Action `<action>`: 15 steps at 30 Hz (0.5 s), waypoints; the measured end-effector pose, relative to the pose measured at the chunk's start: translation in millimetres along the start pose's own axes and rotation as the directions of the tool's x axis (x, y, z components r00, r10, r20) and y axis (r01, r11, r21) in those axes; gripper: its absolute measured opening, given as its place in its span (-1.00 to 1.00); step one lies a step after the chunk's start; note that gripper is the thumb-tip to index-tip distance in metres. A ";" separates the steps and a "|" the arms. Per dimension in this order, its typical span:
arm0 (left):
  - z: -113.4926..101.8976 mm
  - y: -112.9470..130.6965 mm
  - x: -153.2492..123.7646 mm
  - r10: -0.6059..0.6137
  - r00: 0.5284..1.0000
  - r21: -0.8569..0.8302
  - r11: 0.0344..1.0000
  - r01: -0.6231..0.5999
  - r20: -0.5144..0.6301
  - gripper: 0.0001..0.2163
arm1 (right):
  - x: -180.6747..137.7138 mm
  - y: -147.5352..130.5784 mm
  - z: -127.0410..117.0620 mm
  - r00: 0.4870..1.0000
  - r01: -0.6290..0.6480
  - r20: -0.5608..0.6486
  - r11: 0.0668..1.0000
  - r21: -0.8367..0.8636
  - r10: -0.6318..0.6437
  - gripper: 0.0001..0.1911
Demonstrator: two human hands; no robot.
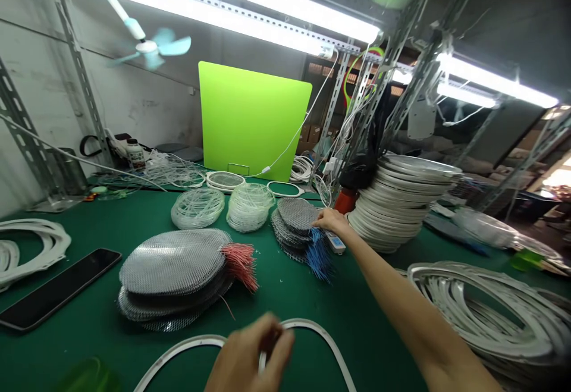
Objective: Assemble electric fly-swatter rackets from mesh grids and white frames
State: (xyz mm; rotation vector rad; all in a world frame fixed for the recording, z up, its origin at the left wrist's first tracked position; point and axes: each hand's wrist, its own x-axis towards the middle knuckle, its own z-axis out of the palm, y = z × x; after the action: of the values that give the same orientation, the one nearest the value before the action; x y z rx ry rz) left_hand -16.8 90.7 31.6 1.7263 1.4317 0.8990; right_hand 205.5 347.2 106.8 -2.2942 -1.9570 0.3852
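Observation:
At the bottom middle, my left hand (252, 353) is slightly blurred, its fingers closed at the top of a white ring frame (328, 339). A bit of white shows between the fingertips, and the hand hides that part of the frame. My right hand (331, 219) reaches far forward, its fingertips pinched at the right edge of a pile of grey mesh discs (297, 216). Blue wire tails (319, 258) hang off this pile just below the fingers. Left of centre lies a bigger pile of mesh discs (176, 264) with red wire tails (241, 264).
A tall stack of white rings (392, 201) stands beside my right forearm, with more white rings (486, 309) nearer. Coils of clear strand (250, 207) lie behind the mesh. A phone (60, 288) rests at left. A green panel (254, 118) stands at the back.

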 end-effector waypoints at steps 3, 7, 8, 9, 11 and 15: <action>0.7 49.7 90.5 -0.084 0.996 0.192 0.978 0.087 -0.026 -0.54 | -9.9 10.0 0.7 0.999 0.036 -0.017 0.988 0.153 -0.033 -0.70; 23.4 71.7 185.2 -0.124 0.991 0.301 0.944 0.133 -0.049 -0.59 | -26.1 29.5 5.6 0.998 0.031 -0.059 0.905 0.425 -0.007 -0.70; 31.0 69.9 198.2 -0.115 0.993 0.312 0.942 0.121 -0.036 -0.63 | -29.8 34.5 7.3 0.998 0.020 -0.054 0.867 0.497 0.008 -0.69; 37.6 66.9 207.6 -0.100 0.995 0.320 0.942 0.103 -0.026 -0.68 | -33.0 39.2 8.6 0.999 0.004 -0.040 0.823 0.568 0.023 -0.69; 45.4 61.7 219.5 -0.051 0.998 0.320 0.946 0.058 -0.030 -0.74 | -37.3 46.6 9.3 0.999 -0.041 0.008 0.716 0.697 0.049 -0.69; 36.8 68.6 237.8 0.067 0.995 0.267 0.963 -0.045 -0.071 -0.71 | -31.8 44.1 1.6 0.984 -0.178 0.164 0.456 0.872 0.069 -0.68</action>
State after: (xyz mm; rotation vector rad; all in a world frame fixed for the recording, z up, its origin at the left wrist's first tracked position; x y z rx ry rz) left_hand 82.9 312.9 88.9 1.9545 1.6229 0.8439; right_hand 242.7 308.4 98.7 -1.6660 -1.0936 1.2284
